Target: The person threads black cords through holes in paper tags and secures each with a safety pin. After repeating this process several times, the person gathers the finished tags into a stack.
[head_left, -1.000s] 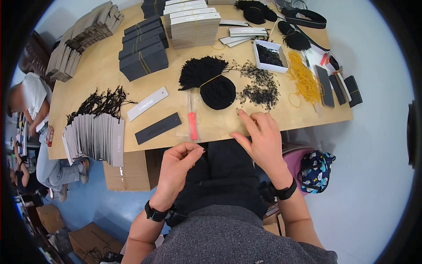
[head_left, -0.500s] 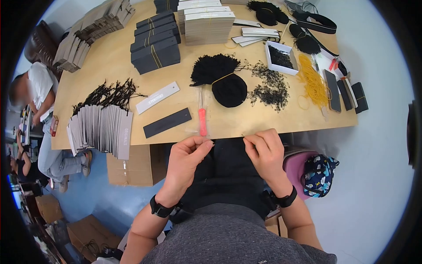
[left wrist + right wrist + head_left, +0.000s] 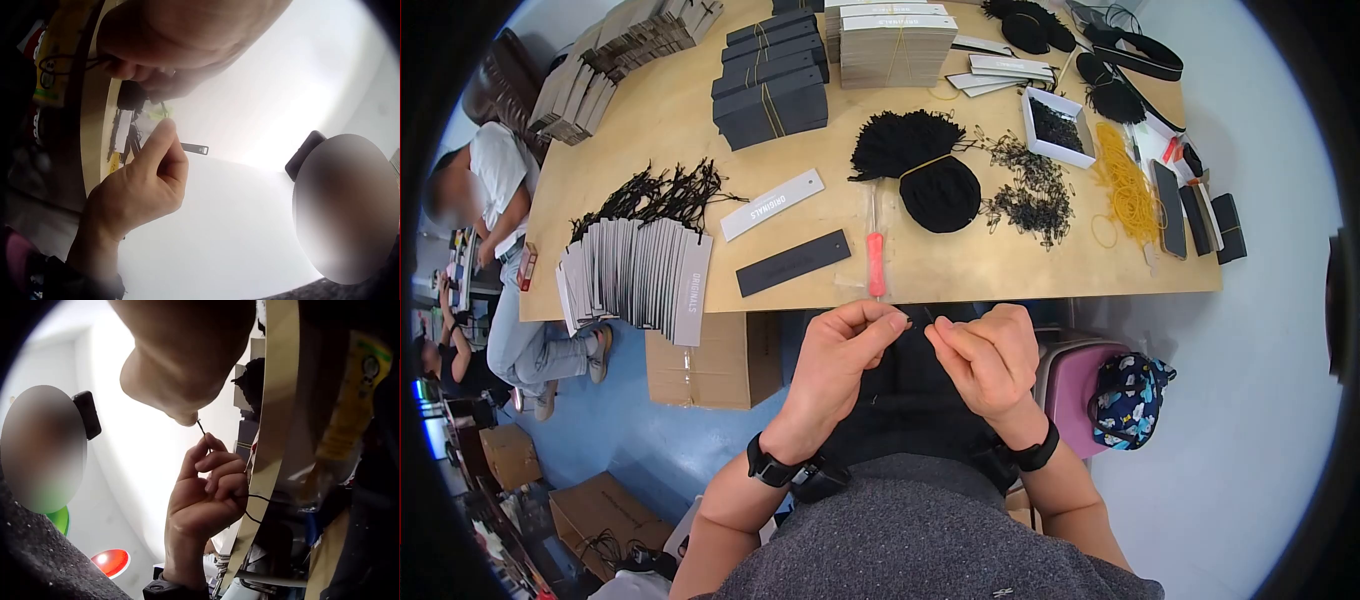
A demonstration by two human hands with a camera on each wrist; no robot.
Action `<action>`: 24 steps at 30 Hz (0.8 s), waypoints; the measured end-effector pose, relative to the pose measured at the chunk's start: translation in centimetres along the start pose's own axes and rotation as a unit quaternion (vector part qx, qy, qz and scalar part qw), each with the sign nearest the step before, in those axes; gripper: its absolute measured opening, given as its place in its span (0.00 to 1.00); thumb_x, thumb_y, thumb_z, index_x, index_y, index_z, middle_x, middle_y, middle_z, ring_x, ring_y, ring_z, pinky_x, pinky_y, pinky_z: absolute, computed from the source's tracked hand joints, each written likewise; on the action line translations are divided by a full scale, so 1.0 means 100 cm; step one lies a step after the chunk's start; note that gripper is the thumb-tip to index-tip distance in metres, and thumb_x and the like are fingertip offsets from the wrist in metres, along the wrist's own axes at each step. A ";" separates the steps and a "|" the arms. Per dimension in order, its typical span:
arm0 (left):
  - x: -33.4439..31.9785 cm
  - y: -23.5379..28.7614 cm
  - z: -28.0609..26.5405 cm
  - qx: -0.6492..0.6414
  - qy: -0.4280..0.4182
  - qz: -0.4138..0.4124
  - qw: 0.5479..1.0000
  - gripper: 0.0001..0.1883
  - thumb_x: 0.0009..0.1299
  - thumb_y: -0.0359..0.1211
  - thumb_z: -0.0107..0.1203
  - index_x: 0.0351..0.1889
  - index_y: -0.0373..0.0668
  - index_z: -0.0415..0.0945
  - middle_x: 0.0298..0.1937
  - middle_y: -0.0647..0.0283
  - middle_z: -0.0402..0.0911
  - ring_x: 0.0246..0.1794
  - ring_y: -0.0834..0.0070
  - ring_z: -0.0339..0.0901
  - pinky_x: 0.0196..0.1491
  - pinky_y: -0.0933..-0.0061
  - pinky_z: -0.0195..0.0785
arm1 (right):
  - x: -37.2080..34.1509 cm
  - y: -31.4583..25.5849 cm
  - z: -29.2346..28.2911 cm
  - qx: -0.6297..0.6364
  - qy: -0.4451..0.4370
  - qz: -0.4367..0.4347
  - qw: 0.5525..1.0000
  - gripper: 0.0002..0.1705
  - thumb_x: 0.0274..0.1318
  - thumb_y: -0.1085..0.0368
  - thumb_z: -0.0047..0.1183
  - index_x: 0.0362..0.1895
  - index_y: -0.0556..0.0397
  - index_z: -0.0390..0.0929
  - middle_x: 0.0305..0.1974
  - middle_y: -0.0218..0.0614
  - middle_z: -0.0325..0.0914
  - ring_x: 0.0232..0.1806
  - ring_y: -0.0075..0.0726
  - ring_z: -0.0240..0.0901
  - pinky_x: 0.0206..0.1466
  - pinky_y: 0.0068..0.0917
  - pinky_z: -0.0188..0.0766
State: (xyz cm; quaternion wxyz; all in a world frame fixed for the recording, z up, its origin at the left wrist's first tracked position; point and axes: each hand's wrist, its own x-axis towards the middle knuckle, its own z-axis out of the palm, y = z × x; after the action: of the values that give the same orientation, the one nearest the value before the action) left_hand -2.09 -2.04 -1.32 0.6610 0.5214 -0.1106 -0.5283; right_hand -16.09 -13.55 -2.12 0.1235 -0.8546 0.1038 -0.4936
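Over the table's front edge, my left hand (image 3: 840, 350) pinches a black cord (image 3: 255, 497) between thumb and forefinger. A loop of it hangs behind the curled fingers, and its tip rises out of the pinch in the right wrist view. My right hand (image 3: 990, 358) faces it a short way off, thumb and forefinger pinching a small dark safety pin (image 3: 164, 109), mostly hidden by the fingertips. Beyond the hands lie a loose pile of black safety pins (image 3: 1030, 195) and a bundle of black cords (image 3: 940, 192) tied with a yellow band.
A red-handled tool (image 3: 876, 262) lies just ahead of the hands. To its left are a black tag (image 3: 793, 263), a white tag (image 3: 772, 205) and a fan of corded tags (image 3: 640, 275). Yellow rubber bands (image 3: 1128, 185) and a white box (image 3: 1083, 154) of pins sit right; banded tag stacks (image 3: 772, 108) stand behind.
My right hand has come back from the pin pile with a safety pin and moved left, close to my left hand. The left hand keeps its pinch on the cord. The head view has shifted slightly.
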 end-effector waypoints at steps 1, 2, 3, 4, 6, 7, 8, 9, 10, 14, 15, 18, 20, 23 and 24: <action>0.000 0.000 0.000 -0.002 -0.001 -0.001 1.000 0.06 0.72 0.30 0.61 0.39 0.36 0.82 0.26 0.74 0.75 0.23 0.90 0.61 0.26 0.85 0.50 | 0.000 0.000 0.000 0.000 0.000 0.000 1.000 0.17 0.36 0.74 0.75 0.34 0.54 0.84 0.29 0.28 0.75 0.28 0.35 0.69 0.29 0.30 0.65; -0.001 0.000 0.000 -0.004 -0.003 -0.003 1.000 0.06 0.72 0.30 0.61 0.39 0.36 0.82 0.26 0.74 0.74 0.23 0.90 0.61 0.26 0.85 0.50 | 0.000 0.000 0.001 0.000 0.001 -0.003 1.000 0.17 0.36 0.74 0.75 0.34 0.54 0.84 0.29 0.28 0.75 0.28 0.34 0.69 0.29 0.30 0.65; -0.001 0.000 -0.001 -0.004 -0.002 -0.003 1.000 0.06 0.72 0.30 0.61 0.39 0.36 0.82 0.26 0.74 0.74 0.23 0.90 0.61 0.26 0.85 0.50 | 0.000 0.000 0.001 0.000 0.002 -0.006 1.000 0.17 0.36 0.74 0.75 0.34 0.54 0.84 0.29 0.28 0.75 0.28 0.34 0.70 0.29 0.30 0.65; 0.000 -0.001 -0.003 -0.011 -0.011 -0.004 1.000 0.07 0.72 0.31 0.62 0.40 0.35 0.83 0.27 0.74 0.76 0.23 0.91 0.62 0.26 0.86 0.51 | 0.000 0.000 0.002 0.001 0.002 -0.006 1.000 0.17 0.36 0.74 0.75 0.34 0.54 0.84 0.29 0.28 0.75 0.28 0.34 0.70 0.29 0.30 0.65; 0.000 -0.003 -0.005 -0.018 -0.019 -0.004 1.000 0.08 0.71 0.31 0.63 0.42 0.35 0.83 0.28 0.73 0.78 0.24 0.91 0.63 0.27 0.87 0.52 | -0.001 0.000 0.002 0.003 -0.004 -0.015 1.000 0.17 0.35 0.74 0.76 0.34 0.54 0.84 0.30 0.28 0.76 0.28 0.34 0.70 0.29 0.30 0.65; 0.001 -0.003 -0.006 -0.026 -0.023 -0.007 0.999 0.08 0.71 0.31 0.63 0.42 0.35 0.83 0.28 0.73 0.78 0.24 0.91 0.63 0.27 0.87 0.51 | -0.002 0.000 0.004 0.003 -0.004 -0.015 1.000 0.17 0.35 0.74 0.76 0.34 0.54 0.84 0.30 0.28 0.76 0.28 0.34 0.70 0.29 0.30 0.65; 0.001 -0.003 -0.006 -0.033 -0.027 -0.009 0.999 0.08 0.71 0.31 0.63 0.42 0.35 0.83 0.28 0.73 0.78 0.24 0.91 0.62 0.26 0.86 0.51 | -0.003 0.000 0.005 0.012 -0.006 -0.018 1.000 0.17 0.35 0.73 0.76 0.34 0.53 0.84 0.29 0.28 0.75 0.28 0.34 0.70 0.29 0.30 0.65; 0.001 -0.004 -0.007 -0.033 -0.027 -0.009 0.999 0.08 0.71 0.31 0.63 0.42 0.35 0.83 0.28 0.73 0.78 0.24 0.91 0.62 0.26 0.86 0.51 | -0.004 0.000 0.006 0.020 -0.008 -0.021 1.000 0.18 0.35 0.72 0.76 0.34 0.53 0.84 0.28 0.28 0.75 0.27 0.35 0.70 0.29 0.30 0.65; 0.001 -0.004 -0.007 -0.031 -0.028 -0.009 0.999 0.08 0.71 0.31 0.63 0.42 0.35 0.83 0.28 0.73 0.78 0.24 0.91 0.62 0.26 0.86 0.51 | -0.005 0.001 0.005 0.020 -0.008 -0.021 1.000 0.18 0.35 0.72 0.76 0.34 0.53 0.84 0.28 0.28 0.75 0.27 0.35 0.70 0.29 0.30 0.65; -0.001 -0.002 -0.004 -0.019 -0.018 -0.005 1.000 0.07 0.71 0.30 0.63 0.41 0.35 0.83 0.28 0.72 0.79 0.24 0.91 0.62 0.27 0.86 0.51 | 0.001 0.002 -0.002 0.076 -0.052 0.051 0.994 0.19 0.37 0.69 0.76 0.37 0.52 0.83 0.31 0.31 0.73 0.31 0.38 0.70 0.30 0.31 0.67; -0.001 -0.002 -0.005 -0.019 -0.017 -0.004 1.000 0.07 0.71 0.30 0.63 0.41 0.35 0.83 0.28 0.72 0.79 0.24 0.91 0.62 0.27 0.86 0.51 | 0.006 0.001 -0.005 0.077 -0.057 0.074 0.993 0.19 0.38 0.68 0.75 0.38 0.52 0.83 0.33 0.33 0.72 0.32 0.39 0.71 0.31 0.32 0.68; 0.000 -0.003 -0.008 -0.019 -0.025 -0.004 0.999 0.07 0.71 0.30 0.63 0.41 0.35 0.84 0.29 0.72 0.79 0.24 0.91 0.62 0.27 0.85 0.51 | 0.015 0.005 -0.010 0.063 -0.104 0.073 0.990 0.18 0.38 0.69 0.73 0.38 0.52 0.82 0.35 0.33 0.71 0.36 0.39 0.71 0.35 0.33 0.69; 0.001 -0.003 -0.010 0.002 -0.042 -0.004 0.999 0.07 0.71 0.30 0.62 0.42 0.36 0.84 0.30 0.72 0.80 0.25 0.91 0.64 0.28 0.86 0.54 | 0.017 0.010 -0.012 0.064 -0.129 0.066 0.987 0.17 0.39 0.69 0.72 0.37 0.52 0.82 0.35 0.33 0.71 0.36 0.39 0.71 0.37 0.33 0.69; -0.001 0.000 -0.010 0.029 -0.051 -0.025 0.998 0.07 0.72 0.30 0.62 0.43 0.37 0.83 0.32 0.72 0.80 0.28 0.90 0.67 0.30 0.86 0.56 | 0.019 0.014 -0.012 0.080 -0.160 0.025 0.984 0.18 0.37 0.71 0.70 0.37 0.51 0.81 0.35 0.32 0.71 0.35 0.40 0.70 0.39 0.34 0.68; -0.002 0.000 -0.011 0.029 -0.052 -0.025 0.998 0.07 0.72 0.30 0.62 0.43 0.37 0.83 0.32 0.72 0.80 0.28 0.90 0.67 0.30 0.86 0.56 | 0.021 0.013 -0.012 0.078 -0.158 0.015 0.984 0.17 0.35 0.71 0.69 0.36 0.51 0.81 0.35 0.32 0.71 0.35 0.39 0.70 0.39 0.34 0.68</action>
State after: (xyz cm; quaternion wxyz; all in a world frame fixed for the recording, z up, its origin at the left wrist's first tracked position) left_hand -1.44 -1.30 -1.74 0.6259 0.5147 -0.1471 -0.5673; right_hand -16.16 -15.53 -0.26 0.2123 -0.9079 0.0567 -0.3569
